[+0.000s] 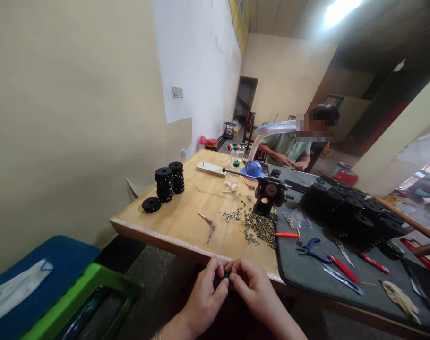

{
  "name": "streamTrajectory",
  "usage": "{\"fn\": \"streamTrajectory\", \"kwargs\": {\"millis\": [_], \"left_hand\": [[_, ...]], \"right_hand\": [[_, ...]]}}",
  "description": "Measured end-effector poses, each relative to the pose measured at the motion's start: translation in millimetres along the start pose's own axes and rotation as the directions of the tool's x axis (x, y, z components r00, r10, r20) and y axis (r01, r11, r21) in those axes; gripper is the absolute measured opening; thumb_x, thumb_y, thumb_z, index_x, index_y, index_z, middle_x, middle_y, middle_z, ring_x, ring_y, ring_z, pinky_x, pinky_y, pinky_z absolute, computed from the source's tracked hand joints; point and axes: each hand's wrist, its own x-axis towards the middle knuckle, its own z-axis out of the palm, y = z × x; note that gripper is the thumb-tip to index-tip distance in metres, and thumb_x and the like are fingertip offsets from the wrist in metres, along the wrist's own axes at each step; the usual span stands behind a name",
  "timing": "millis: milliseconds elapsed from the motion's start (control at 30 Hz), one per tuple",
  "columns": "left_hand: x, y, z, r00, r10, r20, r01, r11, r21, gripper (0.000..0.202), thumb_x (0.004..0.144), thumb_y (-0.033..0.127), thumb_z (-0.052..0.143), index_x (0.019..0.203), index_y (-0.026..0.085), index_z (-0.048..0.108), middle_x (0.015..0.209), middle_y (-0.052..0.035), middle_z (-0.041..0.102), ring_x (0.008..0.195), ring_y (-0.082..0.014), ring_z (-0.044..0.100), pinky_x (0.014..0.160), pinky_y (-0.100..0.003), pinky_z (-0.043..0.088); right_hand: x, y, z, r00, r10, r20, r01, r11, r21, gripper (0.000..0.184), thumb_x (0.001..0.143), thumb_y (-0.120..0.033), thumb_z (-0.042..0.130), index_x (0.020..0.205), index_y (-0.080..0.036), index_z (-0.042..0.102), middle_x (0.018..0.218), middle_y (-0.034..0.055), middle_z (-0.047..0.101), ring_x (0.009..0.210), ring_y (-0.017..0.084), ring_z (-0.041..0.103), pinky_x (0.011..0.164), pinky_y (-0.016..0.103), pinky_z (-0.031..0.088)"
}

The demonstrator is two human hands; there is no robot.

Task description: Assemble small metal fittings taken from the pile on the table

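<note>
My left hand (208, 295) and my right hand (250, 288) meet just off the table's front edge, fingers closed. Between them they grip a small dark object (220, 282), mostly covered by my fingers; its kind cannot be made out. Beyond my hands lies a pile of small striped beads or barrels (261, 225), with smaller coloured bits (232, 215) beside it. A thin forked bundle with coloured parts (211, 226) rests on the wood to the left. Black foam spools (164, 185) with bright bits around their sides are stacked at the table's left.
A black clamp device (268, 193) stands behind the pile, near a bottle (232, 174) and a lamp (253, 167). Blue pliers (314, 250), scissors (342, 278) and more black spools (353, 208) occupy the grey mat (307, 274). Another person (289, 148) sits across. A green stool (76, 297) stands left.
</note>
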Motion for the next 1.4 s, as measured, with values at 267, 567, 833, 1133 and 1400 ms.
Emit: {"fn": "streamTrajectory", "kwargs": {"millis": [267,567,833,1133,1400], "left_hand": [[-1,-8,1.7,0.999,-0.008,-0.045,0.011,0.997,0.072,0.011,0.081,0.024,0.051,0.080,0.022,0.041,0.079,-0.0010,0.055,0.075,-0.0170,0.050,0.071,-0.027,0.040],[0,-8,1.2,0.999,-0.034,-0.012,0.034,0.999,0.018,0.011,0.081,0.025,0.051,0.080,0.021,0.040,0.078,0.0004,0.050,0.076,-0.0167,0.047,0.072,-0.027,0.040],[1,-10,1.6,0.999,-0.041,0.034,0.042,0.999,-0.027,0.011,0.081,0.022,0.049,0.081,0.021,0.037,0.081,0.0000,0.048,0.079,-0.0162,0.045,0.076,-0.029,0.039],[5,-6,3.7,0.987,-0.147,0.056,0.158,0.909,-0.386,0.017,0.080,0.024,0.053,0.075,0.021,0.038,0.080,0.0009,0.050,0.078,-0.0152,0.045,0.074,-0.029,0.040],[5,-9,8.4,0.979,-0.203,0.026,0.188,0.845,-0.500,0.014,0.079,0.020,0.055,0.074,0.020,0.042,0.080,0.0005,0.054,0.081,-0.0152,0.046,0.077,-0.029,0.039]], "right_hand": [[0,7,1,1.000,0.008,0.004,-0.008,0.999,0.048,0.014,0.082,-0.020,0.054,0.070,-0.019,0.048,0.084,0.0036,0.064,0.083,0.020,0.057,0.078,0.030,0.043],[4,9,-7,0.972,0.171,0.161,-0.225,0.872,0.435,0.041,0.079,-0.054,0.067,0.090,-0.015,0.058,0.084,0.0034,0.061,0.059,0.012,0.058,0.057,0.024,0.049],[7,12,-1,0.967,0.217,0.136,-0.255,0.861,0.440,0.045,0.072,-0.056,0.072,0.076,-0.015,0.053,0.083,0.0041,0.061,0.053,0.010,0.055,0.049,0.021,0.048],[-6,19,11,0.997,0.055,-0.047,-0.039,0.956,0.291,0.035,0.089,-0.051,0.055,0.078,-0.018,0.049,0.083,0.0047,0.058,0.061,0.013,0.055,0.059,0.026,0.047],[-11,27,16,0.964,-0.229,-0.136,0.217,0.971,-0.103,0.019,0.095,-0.028,0.044,0.078,-0.021,0.046,0.082,0.0039,0.059,0.075,0.017,0.054,0.069,0.026,0.043]]}}
